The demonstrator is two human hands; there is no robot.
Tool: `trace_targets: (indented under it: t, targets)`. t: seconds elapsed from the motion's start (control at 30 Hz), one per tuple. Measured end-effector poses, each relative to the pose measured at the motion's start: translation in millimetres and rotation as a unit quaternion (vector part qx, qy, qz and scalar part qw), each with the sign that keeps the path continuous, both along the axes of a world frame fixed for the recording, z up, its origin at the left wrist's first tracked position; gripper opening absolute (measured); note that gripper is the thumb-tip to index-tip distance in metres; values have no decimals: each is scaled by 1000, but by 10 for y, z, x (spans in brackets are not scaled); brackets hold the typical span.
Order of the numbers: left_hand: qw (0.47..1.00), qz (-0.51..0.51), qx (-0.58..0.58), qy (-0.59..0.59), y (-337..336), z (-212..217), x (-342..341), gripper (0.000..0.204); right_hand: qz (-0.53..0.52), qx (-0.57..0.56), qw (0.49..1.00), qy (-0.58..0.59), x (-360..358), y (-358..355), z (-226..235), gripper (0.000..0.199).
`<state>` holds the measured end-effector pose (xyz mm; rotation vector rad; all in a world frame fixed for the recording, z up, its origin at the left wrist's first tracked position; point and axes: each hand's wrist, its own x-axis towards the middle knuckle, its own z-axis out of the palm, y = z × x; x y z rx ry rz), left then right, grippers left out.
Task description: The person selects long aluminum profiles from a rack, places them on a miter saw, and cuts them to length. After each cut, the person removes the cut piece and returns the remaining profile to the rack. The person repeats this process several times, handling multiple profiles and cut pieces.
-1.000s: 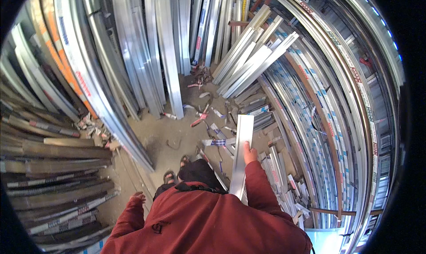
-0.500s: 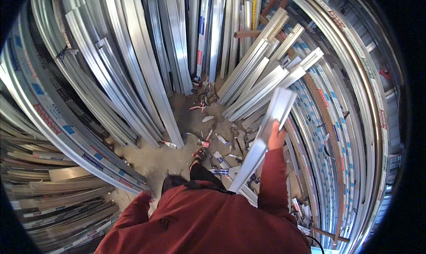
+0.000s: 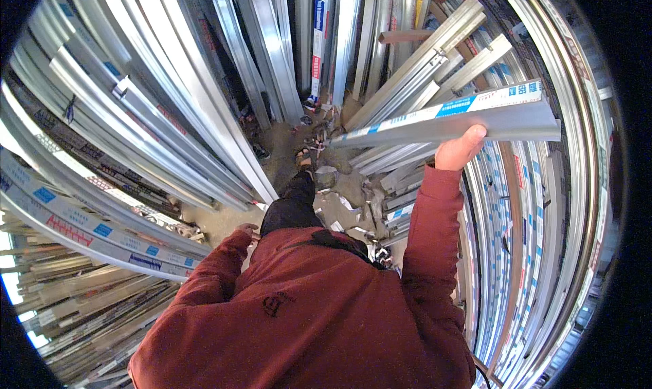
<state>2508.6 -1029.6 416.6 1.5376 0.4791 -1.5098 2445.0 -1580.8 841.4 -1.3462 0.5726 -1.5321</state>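
Observation:
My right hand [image 3: 462, 149] is wrapped round an aluminium profile [image 3: 516, 123], thumb over its grey face. A white and blue film strip runs along the profile's upper side. The piece slants across in front of me, its wide end up at the right and its narrow-looking end reaching toward the floor near the middle. Behind and under it lean several shorter silver profiles [image 3: 414, 90]. Low beside my thigh hangs my left hand [image 3: 247, 230], its fingers loosely extended, holding nothing I can see.
Long upright profiles [image 3: 204, 90] lean at the left and ahead, and film-covered ones [image 3: 506, 219] curve along the right. Horizontal stacks [image 3: 88, 301] fill the lower left. Scraps and torn film litter the floor [image 3: 282, 151]. A brown bar [image 3: 405, 36] juts out at the back.
The profile in my right hand has swung up and right and turned, so its film-covered side shows. My body has moved forward, with my foot farther ahead. My left hand has come closer to my leg.

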Motion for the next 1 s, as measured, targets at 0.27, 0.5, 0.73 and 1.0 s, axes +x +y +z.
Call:
trace_targets:
  t: [0.27,0.5,0.73,1.0]
  targets:
    - [885,258,-273,275,-619,-630,1193,35,-72,-50,988,125,1821,-1031,-379,45]
    - [983,128,-121,-44,-1847,130,2685,35,64,-47,992,96,3091,-1508,-477,54]
    - [923,248,-293,32,-2160,45,3059,45,174,-24,961,213,4154,-2033,-865,63]
    - [917,-100,0,-385,-3516,1485,3680,28,191,4,943,273,4948,-2800,-582,68]
